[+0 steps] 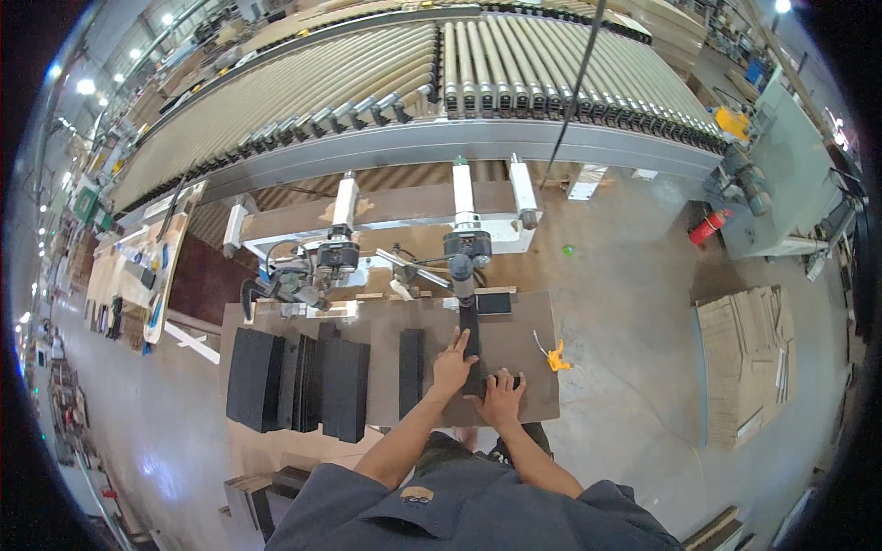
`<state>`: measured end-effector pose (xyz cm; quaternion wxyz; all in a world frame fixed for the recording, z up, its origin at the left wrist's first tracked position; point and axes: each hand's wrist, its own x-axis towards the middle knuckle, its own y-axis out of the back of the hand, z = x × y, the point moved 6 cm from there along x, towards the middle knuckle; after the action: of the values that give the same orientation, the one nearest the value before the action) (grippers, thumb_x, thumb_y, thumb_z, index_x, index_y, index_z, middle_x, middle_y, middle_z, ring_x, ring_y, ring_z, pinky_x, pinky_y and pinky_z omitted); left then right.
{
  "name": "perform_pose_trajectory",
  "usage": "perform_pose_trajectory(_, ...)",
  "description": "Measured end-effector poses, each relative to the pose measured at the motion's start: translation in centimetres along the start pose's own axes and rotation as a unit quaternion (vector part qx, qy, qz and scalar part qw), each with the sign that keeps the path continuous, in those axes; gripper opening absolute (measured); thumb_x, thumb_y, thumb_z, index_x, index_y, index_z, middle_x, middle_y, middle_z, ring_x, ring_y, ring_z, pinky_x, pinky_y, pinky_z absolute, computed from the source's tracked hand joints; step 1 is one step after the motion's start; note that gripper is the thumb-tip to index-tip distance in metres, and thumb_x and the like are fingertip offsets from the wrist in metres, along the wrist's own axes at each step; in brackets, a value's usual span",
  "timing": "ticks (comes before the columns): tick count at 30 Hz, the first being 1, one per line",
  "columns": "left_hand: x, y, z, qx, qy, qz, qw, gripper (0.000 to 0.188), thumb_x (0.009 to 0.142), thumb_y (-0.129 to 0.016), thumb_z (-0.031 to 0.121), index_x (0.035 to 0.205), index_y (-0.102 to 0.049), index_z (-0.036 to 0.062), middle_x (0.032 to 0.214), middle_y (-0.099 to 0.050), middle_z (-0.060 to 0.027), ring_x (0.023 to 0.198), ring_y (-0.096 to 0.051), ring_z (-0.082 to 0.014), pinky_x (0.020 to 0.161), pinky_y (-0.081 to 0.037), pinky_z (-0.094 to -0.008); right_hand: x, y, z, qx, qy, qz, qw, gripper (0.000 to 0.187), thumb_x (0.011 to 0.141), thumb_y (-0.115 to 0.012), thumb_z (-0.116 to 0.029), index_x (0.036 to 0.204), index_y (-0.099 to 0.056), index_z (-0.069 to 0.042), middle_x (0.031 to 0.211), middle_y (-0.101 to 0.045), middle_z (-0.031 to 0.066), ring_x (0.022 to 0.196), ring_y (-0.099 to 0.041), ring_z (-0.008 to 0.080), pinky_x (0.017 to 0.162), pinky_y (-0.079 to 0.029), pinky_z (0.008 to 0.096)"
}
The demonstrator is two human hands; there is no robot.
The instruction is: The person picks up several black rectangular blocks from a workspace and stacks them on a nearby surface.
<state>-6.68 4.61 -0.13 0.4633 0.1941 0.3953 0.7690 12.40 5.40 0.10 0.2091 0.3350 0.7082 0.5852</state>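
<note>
A narrow black board (469,332) lies lengthwise on the brown worktable, its far end under the machine's drill-like head (461,268). My left hand (451,367) rests on the board's left edge with its fingers stretched out. Beside the near end is my right hand (501,399), fingers spread on the tabletop and thumb toward the board. A small dark piece (517,382) shows at its fingertips; whether they grip it I cannot tell. To the left stand a slim black stack (411,372) and several thicker stacks of black boards (345,390).
The worktable (528,335) has a yellow air gun (557,356) at its right edge. Behind it are a second machine head (337,257) and a long roller conveyor (551,69). Flat cardboard (749,358) and a red fire extinguisher (709,226) stand to the right.
</note>
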Motion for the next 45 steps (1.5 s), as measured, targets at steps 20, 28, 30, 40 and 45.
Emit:
perform_pose_trajectory(20, 0.9, 0.1, 0.3, 0.002, -0.001, -0.021, 1.0, 0.085, 0.103, -0.084, 0.033, 0.178, -0.047, 0.0178, 0.184, -0.047, -0.0177, 0.128, -0.075, -0.05, 0.105, -0.062, -0.0557, 0.7, 1.3, -0.2, 0.038, 0.009, 0.041, 0.998, 0.079, 0.094, -0.081, -0.071, 0.134, -0.068, -0.005, 0.148, -0.06, 0.0219, 0.148, -0.053, 0.0416, 0.13, -0.025, 0.0792)
perform_pose_trajectory(28, 1.2, -0.2, -0.7, 0.015, -0.009, -0.008, 1.0, 0.087, 0.103, -0.085, 0.038, 0.178, -0.047, 0.0142, 0.183, -0.048, -0.0192, 0.129, -0.076, -0.0465, 0.104, -0.064, -0.0536, 1.1, 1.4, -0.6, 0.048, 0.009, 0.034, 0.998, 0.079, 0.093, -0.081, -0.074, 0.133, -0.069, -0.008, 0.147, -0.059, 0.0158, 0.151, -0.05, 0.0371, 0.129, -0.025, 0.0777)
perform_pose_trajectory(30, 1.1, -0.3, -0.5, 0.036, -0.018, -0.003, 0.999, 0.09, 0.104, -0.083, 0.044, 0.18, -0.045, 0.0153, 0.183, -0.047, -0.0191, 0.126, -0.077, -0.0475, 0.1, -0.065, -0.0544, 1.1, 1.1, -0.5, 0.046, 0.011, 0.036, 0.998, 0.079, 0.093, -0.08, -0.075, 0.134, -0.069, -0.008, 0.147, -0.059, 0.0155, 0.151, -0.05, 0.0369, 0.129, -0.025, 0.0776)
perform_pose_trajectory(40, 0.9, -0.5, 2.0, 0.134, -0.007, 0.014, 0.991, 0.103, 0.096, -0.088, 0.049, 0.181, -0.041, 0.0164, 0.181, -0.048, -0.0261, 0.106, -0.082, -0.0485, 0.085, -0.069, -0.0532, 1.0, 1.0, -0.2, 0.06, -0.005, 0.007, 0.998, 0.083, 0.095, -0.08, -0.073, 0.144, -0.065, -0.008, 0.152, -0.059, 0.0154, 0.155, -0.049, 0.0368, 0.132, -0.022, 0.0766)
perform_pose_trajectory(45, 0.5, -1.5, 2.0, 0.168, -0.076, 0.084, 0.979, 0.104, 0.095, -0.089, 0.044, 0.182, -0.039, 0.0151, 0.181, -0.048, -0.0266, 0.089, -0.083, -0.046, 0.076, -0.069, -0.0505, 1.8, 3.7, 2.3, 0.112, 0.004, -0.061, 0.992, 0.07, 0.097, -0.086, -0.055, 0.15, -0.064, -0.015, 0.149, -0.063, 0.0178, 0.148, -0.056, 0.0404, 0.128, -0.036, 0.0687)
